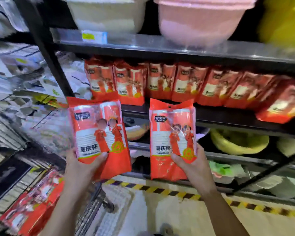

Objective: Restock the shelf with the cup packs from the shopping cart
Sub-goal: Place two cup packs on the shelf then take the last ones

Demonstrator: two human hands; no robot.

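Red-orange plastic film wraps each cup pack. It is glossy, probably slick and crinkly, and light by the look of it, with two stacks of white cups showing through clear windows beside a cartoon couple in red and a gold seal. The stacks should stiffen the middle, yet they would likely crush under a hard squeeze, and the flat flap below them looks limp, so the lower body is the sensible place to hold. The left grip (82,166) pinches the left pack (99,133) there, thumb on the front, and the right grip (193,165) holds the right pack (170,133) the same way. Both are upright in the air before the shelf (216,119), just below the row of matching packs (160,82) standing on it — more lie in the shopping cart (90,212) at lower left.
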